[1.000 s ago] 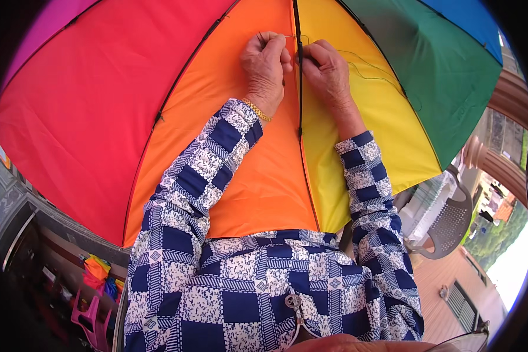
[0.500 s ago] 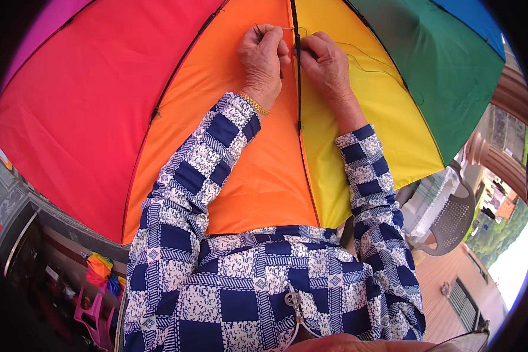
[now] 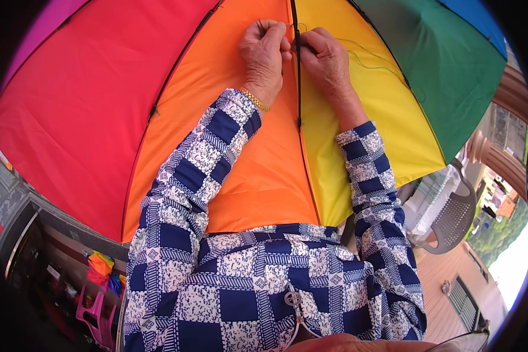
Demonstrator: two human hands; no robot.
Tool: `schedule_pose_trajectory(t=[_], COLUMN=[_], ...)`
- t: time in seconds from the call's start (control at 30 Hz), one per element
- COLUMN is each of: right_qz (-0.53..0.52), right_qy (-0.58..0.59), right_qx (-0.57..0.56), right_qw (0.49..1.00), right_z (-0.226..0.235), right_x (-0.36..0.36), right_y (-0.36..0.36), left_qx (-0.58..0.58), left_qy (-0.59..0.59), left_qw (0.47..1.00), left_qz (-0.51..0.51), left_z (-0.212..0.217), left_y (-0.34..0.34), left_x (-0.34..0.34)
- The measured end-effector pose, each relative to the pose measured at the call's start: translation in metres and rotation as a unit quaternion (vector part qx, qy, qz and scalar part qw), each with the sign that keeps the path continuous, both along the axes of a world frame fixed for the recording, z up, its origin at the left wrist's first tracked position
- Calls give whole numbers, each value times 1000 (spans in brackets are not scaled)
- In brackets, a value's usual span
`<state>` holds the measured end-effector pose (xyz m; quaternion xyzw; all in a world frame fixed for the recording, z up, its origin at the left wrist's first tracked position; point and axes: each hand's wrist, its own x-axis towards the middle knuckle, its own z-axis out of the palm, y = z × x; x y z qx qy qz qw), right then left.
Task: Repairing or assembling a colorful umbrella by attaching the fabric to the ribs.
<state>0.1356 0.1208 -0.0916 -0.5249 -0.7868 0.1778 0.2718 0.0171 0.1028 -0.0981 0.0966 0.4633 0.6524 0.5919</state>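
Observation:
An open rainbow umbrella spreads in front of me, with its black ribs on the side facing me. My left hand is closed in a pinch over the orange panel, just left of the middle rib. Two thin dark points of a small tool stick up out of its fist; the tool's kind is hidden. A thin thread runs from these fingers to the rib. Closed against the rib's right side, my right hand hides what its fingertips hold. Loose green thread trails over the yellow panel.
At lower left stand a pink plastic chair and a bundle of rainbow cloth. A grey perforated chair is on the right, beside a brown railing. The umbrella's lower edge reaches my patterned shirt.
Both hands stay at the middle rib. My left hand has turned slightly, and the dark tool points now show above its fingers. The umbrella has shifted a little.

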Motion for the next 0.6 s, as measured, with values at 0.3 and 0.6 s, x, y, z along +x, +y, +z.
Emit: schedule_pose_trajectory(t=[0.3, 0.6], right_qz=[2, 2], right_qy=[2, 3], right_qx=[7, 11], right_qw=[1000, 1000], right_z=[0, -2], right_x=[0, 0], right_y=[1, 1], left_qx=[-2, 13], left_qy=[3, 1], left_qw=[1000, 1000], left_qz=[-9, -15], left_z=[-3, -5], left_y=[2, 0], left_x=[-1, -2])
